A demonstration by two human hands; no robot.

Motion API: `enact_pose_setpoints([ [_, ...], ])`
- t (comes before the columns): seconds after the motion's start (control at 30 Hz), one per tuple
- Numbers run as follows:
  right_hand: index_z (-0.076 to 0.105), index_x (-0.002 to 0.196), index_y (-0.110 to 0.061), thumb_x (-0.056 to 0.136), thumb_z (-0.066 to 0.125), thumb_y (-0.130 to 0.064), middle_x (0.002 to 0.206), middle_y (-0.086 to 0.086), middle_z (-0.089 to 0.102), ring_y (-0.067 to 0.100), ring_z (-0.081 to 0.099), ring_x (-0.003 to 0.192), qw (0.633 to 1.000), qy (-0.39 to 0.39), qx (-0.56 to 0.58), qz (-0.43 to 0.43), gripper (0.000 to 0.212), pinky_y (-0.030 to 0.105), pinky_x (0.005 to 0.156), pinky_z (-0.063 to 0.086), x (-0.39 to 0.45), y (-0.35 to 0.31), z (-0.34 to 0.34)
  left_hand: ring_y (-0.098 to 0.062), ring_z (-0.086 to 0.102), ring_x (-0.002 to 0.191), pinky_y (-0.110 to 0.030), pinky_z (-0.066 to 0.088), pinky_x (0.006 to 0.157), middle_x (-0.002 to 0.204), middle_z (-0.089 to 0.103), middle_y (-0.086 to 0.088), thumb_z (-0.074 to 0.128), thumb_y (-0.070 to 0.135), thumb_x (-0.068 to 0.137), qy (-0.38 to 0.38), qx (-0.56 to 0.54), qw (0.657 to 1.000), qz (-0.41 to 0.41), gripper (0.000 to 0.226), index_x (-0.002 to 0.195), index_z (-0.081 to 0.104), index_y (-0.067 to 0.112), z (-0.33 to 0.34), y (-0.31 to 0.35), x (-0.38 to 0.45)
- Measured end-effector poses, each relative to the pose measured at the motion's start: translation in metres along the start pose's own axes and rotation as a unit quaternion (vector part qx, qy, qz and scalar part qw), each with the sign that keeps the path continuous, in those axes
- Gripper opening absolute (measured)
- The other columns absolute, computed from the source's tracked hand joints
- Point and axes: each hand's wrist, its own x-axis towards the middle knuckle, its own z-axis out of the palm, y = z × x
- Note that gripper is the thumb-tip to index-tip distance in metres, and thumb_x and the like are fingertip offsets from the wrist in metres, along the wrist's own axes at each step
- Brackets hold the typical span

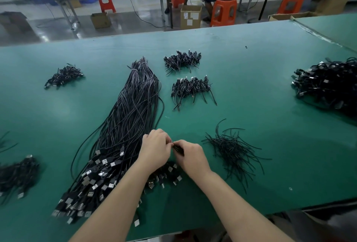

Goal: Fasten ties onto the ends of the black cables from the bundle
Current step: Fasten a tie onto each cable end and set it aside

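Lower centre: left hand [156, 149] and right hand [190, 155] together pinching a black cable end [178, 148]; cable bundle [133, 106] left, loose ties [233, 151] right, green desk [260, 87].

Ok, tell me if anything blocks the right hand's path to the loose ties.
Nothing visible does. Only bare green table lies between the right hand and the pile of loose ties beside it.

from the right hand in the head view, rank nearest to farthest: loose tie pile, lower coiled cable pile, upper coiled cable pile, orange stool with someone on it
From the right hand:
1. loose tie pile, just to its right
2. lower coiled cable pile, ahead on the table
3. upper coiled cable pile, farther ahead
4. orange stool, beyond the table
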Motion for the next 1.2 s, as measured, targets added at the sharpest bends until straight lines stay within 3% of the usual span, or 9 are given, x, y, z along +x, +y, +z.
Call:
enact_pose_setpoints([
  [0.13,0.060,0.131,-0.019,0.093,0.066,-0.042,0.116,0.000,0.072,0.016,0.071,0.098,0.975,-0.166,0.124,0.074,0.045,0.034,0.085,0.061,0.023,-0.022,-0.039,-0.011,0.058,0.083,-0.019,0.043,0.068,0.089,0.063,0.008,0.067,0.019,0.095,0.057,-0.217,0.970,-0.089,0.009,0.087,0.065,0.022,-0.011,-0.008,-0.003],
  [0.23,0.065,0.120,-0.012,0.105,0.046,-0.042,0.107,0.007,0.075,0.023,0.074,0.090,0.880,-0.183,0.400,0.178,0.039,0.032,0.068,0.061,0.037,-0.035,-0.070,-0.008,0.061,0.071,-0.013,0.044,0.061,0.075,0.071,0.006,0.071,0.016,0.093,0.072,-0.407,0.893,-0.179,0.014,0.079,0.073,0.017,-0.023,-0.009,-0.004],
  [0.33,0.068,0.119,-0.029,0.103,0.056,-0.025,0.105,0.003,0.072,0.014,0.069,0.072,0.948,-0.120,0.269,0.117,0.021,0.032,0.071,0.059,0.041,-0.037,-0.086,-0.017,0.065,0.079,-0.028,0.045,0.072,0.076,0.075,-0.003,0.068,0.008,0.093,0.042,-0.578,0.782,-0.229,0.013,0.081,0.074,0.009,-0.031,-0.006,-0.004],
  [0.43,0.066,0.125,-0.036,0.095,0.069,-0.024,0.102,-0.003,0.073,0.009,0.062,0.067,0.966,-0.173,0.186,0.052,0.032,0.023,0.059,0.052,0.044,-0.044,-0.081,-0.015,0.067,0.080,-0.029,0.041,0.069,0.073,0.074,-0.001,0.064,0.004,0.094,-0.002,-0.628,0.745,-0.225,0.017,0.080,0.074,0.009,-0.036,0.001,-0.003],
  [0.63,0.067,0.116,-0.020,0.097,0.067,-0.030,0.077,-0.004,0.075,0.012,0.065,0.062,0.970,-0.148,0.179,0.070,0.021,0.030,0.056,0.054,0.054,-0.056,-0.080,-0.019,0.066,0.080,-0.035,0.053,0.079,0.075,0.074,-0.004,0.076,0.014,0.088,0.082,-0.530,0.824,-0.181,0.015,0.074,0.075,0.013,-0.045,0.021,-0.007],
  [0.77,0.053,0.122,-0.013,0.098,0.065,-0.025,0.069,0.002,0.073,0.017,0.059,0.052,0.928,-0.166,0.298,0.153,0.029,0.029,0.050,0.049,0.060,-0.061,-0.083,-0.015,0.062,0.081,-0.023,0.048,0.073,0.087,0.065,0.002,0.073,0.011,0.090,0.212,-0.340,0.913,-0.081,0.013,0.078,0.069,0.013,-0.047,0.031,-0.013],
  [0.93,0.058,0.096,-0.012,0.098,0.061,-0.012,0.063,0.002,0.061,0.017,0.054,0.055,0.853,-0.181,0.416,0.256,0.003,0.023,0.046,0.036,0.065,-0.067,-0.088,-0.024,0.053,0.099,-0.029,0.045,0.088,0.096,0.063,-0.008,0.065,-0.003,0.089,0.318,-0.121,0.930,0.136,0.006,0.085,0.068,0.000,-0.047,0.034,-0.021],
  [1.03,0.059,0.089,-0.012,0.101,0.053,-0.012,0.057,0.001,0.053,0.009,0.040,0.042,0.816,-0.219,0.455,0.281,0.013,0.018,0.036,0.029,0.063,-0.066,-0.094,-0.031,0.058,0.098,-0.041,0.050,0.087,0.097,0.064,-0.012,0.062,-0.001,0.089,0.332,-0.011,0.913,0.235,0.006,0.088,0.068,-0.004,-0.045,0.033,-0.022],
  [1.2,0.067,0.114,-0.003,0.102,0.051,-0.005,0.080,0.008,0.069,0.015,0.058,0.058,0.825,-0.224,0.487,0.178,0.019,0.024,0.053,0.052,0.059,-0.060,-0.099,0.000,0.055,0.085,-0.014,0.046,0.082,0.098,0.058,0.004,0.066,0.002,0.092,0.280,-0.224,0.931,0.062,0.009,0.086,0.066,0.009,-0.052,0.031,-0.020],
])
